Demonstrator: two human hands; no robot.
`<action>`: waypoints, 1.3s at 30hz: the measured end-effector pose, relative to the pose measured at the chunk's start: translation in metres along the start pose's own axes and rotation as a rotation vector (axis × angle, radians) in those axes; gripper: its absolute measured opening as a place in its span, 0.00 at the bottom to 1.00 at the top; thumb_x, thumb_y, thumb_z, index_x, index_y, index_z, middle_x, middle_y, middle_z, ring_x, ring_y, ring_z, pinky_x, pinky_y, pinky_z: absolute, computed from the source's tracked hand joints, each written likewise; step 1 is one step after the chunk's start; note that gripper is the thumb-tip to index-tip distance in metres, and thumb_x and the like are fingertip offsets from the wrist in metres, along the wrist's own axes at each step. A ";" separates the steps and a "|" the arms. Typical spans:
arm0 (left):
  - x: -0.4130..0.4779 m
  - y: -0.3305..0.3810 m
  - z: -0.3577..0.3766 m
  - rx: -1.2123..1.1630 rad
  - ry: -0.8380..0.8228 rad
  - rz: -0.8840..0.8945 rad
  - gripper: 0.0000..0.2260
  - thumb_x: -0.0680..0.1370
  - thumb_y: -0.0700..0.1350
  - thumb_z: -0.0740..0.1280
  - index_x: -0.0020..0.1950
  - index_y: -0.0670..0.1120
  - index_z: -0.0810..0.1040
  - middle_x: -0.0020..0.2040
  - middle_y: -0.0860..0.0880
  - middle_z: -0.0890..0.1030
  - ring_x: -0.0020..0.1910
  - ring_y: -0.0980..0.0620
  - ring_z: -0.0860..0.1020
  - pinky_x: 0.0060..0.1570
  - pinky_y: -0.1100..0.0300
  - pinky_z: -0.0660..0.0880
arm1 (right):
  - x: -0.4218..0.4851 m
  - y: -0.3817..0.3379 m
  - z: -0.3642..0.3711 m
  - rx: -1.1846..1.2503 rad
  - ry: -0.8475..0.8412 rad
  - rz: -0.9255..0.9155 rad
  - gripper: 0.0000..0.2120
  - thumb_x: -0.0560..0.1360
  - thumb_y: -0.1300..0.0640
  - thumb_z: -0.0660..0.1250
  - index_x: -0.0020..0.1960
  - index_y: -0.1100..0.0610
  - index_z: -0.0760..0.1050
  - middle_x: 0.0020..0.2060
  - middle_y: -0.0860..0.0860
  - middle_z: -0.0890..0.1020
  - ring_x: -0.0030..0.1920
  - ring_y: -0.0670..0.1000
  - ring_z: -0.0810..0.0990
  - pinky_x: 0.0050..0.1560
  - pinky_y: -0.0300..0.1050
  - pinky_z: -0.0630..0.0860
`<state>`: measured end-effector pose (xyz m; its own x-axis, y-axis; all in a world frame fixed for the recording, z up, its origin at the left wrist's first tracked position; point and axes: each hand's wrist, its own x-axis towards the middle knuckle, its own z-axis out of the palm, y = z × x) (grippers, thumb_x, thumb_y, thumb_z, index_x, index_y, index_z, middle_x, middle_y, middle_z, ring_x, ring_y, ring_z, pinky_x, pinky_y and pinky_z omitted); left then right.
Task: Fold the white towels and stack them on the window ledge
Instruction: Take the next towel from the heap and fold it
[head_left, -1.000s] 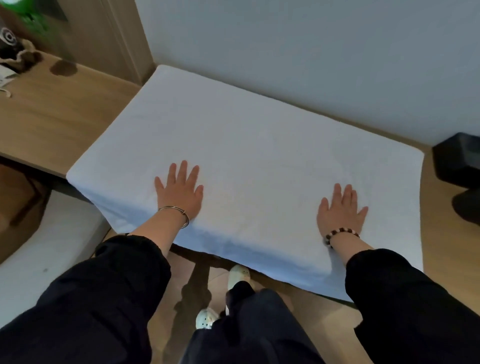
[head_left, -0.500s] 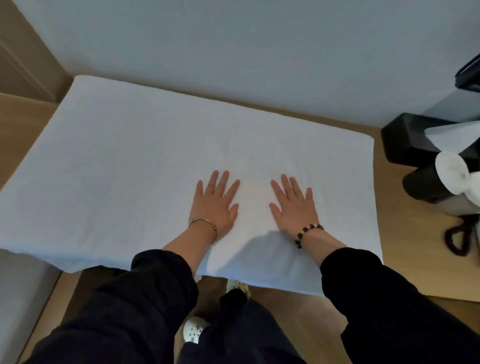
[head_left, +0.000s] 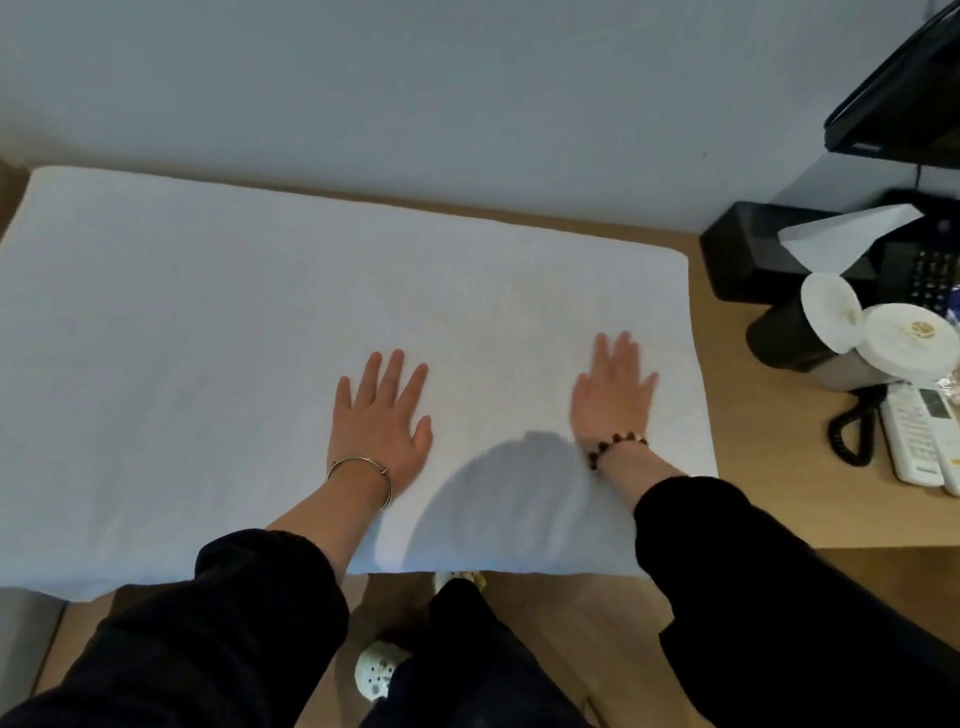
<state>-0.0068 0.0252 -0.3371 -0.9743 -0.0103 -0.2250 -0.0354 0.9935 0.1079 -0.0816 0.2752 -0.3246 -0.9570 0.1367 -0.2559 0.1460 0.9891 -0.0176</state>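
The white towel (head_left: 208, 364) lies spread on the tabletop (head_left: 753, 499), its near edge hanging over the front; the left hand (head_left: 382, 415) and right hand (head_left: 613, 397) press flat on its right half, apart, fingers straight, gripping nothing. Flat palms only rub the cloth, so a hard sweep could bunch it into creases or drag it off that overhang.

My left hand (head_left: 382, 415) lies flat on the towel (head_left: 208, 338), fingers (head_left: 396, 365) spread; my right hand (head_left: 613, 400) lies flat nearer the towel's right edge, slightly blurred.
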 end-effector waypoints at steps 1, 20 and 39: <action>0.000 0.000 0.000 -0.003 0.000 -0.002 0.27 0.80 0.57 0.45 0.77 0.56 0.39 0.78 0.51 0.38 0.76 0.48 0.37 0.73 0.45 0.41 | -0.007 -0.016 0.005 -0.016 -0.021 -0.127 0.28 0.82 0.51 0.46 0.78 0.52 0.39 0.77 0.54 0.40 0.77 0.54 0.40 0.74 0.58 0.41; 0.093 -0.071 -0.045 0.107 -0.129 0.004 0.24 0.82 0.57 0.42 0.76 0.58 0.36 0.77 0.52 0.36 0.76 0.48 0.36 0.73 0.45 0.42 | 0.088 -0.120 -0.028 -0.141 -0.164 -0.478 0.29 0.82 0.44 0.42 0.77 0.54 0.36 0.76 0.55 0.37 0.76 0.54 0.36 0.75 0.54 0.39; 0.240 -0.141 -0.132 0.224 -0.229 0.062 0.22 0.74 0.45 0.64 0.69 0.52 0.70 0.62 0.49 0.76 0.63 0.47 0.73 0.60 0.55 0.69 | 0.186 -0.181 -0.105 -0.241 -0.408 -0.383 0.13 0.71 0.60 0.67 0.55 0.60 0.76 0.38 0.53 0.79 0.36 0.52 0.79 0.30 0.42 0.75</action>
<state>-0.2652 -0.1325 -0.2782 -0.8970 0.0518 -0.4390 0.0971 0.9919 -0.0814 -0.3124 0.1269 -0.2680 -0.7498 -0.2159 -0.6254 -0.2960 0.9549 0.0253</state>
